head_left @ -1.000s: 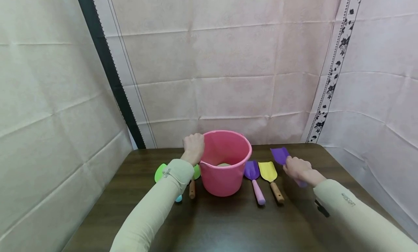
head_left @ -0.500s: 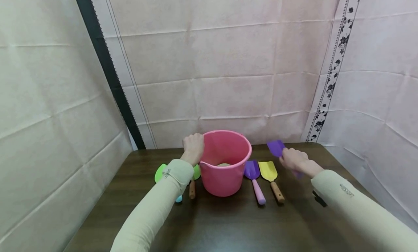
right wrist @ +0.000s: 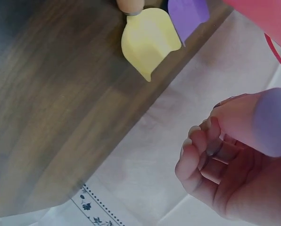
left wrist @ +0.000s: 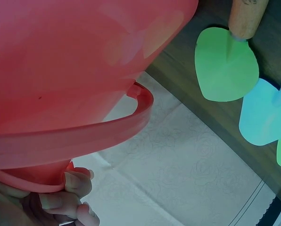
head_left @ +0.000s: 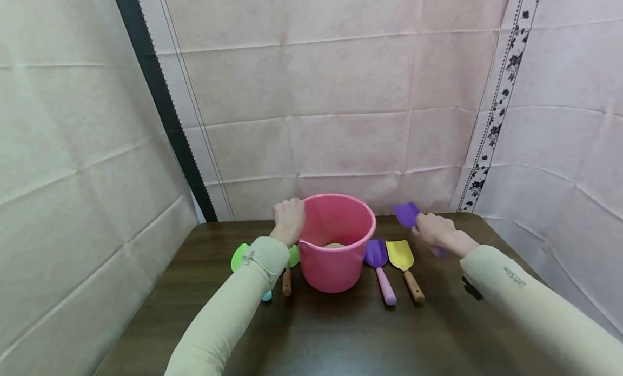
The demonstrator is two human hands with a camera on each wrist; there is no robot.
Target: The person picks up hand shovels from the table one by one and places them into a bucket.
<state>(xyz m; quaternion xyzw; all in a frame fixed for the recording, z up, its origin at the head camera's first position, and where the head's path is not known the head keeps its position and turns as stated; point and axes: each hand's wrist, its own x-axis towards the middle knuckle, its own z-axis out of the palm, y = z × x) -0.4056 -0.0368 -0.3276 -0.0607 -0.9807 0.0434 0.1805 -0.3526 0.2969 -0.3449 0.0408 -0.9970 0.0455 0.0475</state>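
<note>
A pink bucket (head_left: 333,270) stands upright near the back of the table. My left hand (head_left: 289,220) grips its rim on the left side, and in the left wrist view the fingertips curl round the rim beside the bucket's bail handle (left wrist: 84,139). Off to the right, my right hand (head_left: 435,230) holds a purple shovel (head_left: 406,213) by its lilac handle (right wrist: 272,122), above the table with the blade pointing toward the back. Something pale green (head_left: 333,246) shows inside the bucket, mostly hidden by its front wall.
Right of the bucket lie another purple shovel (head_left: 376,252) and a yellow shovel (head_left: 400,255) with a wooden handle. On its left are green shovels (left wrist: 227,66) and a blue one (left wrist: 263,113), partly covered by my left arm. Cloth (head_left: 340,94) hangs behind the table.
My right hand has moved a little left and toward the back with the purple shovel, raising it slightly. The left hand stays on the bucket's rim.
</note>
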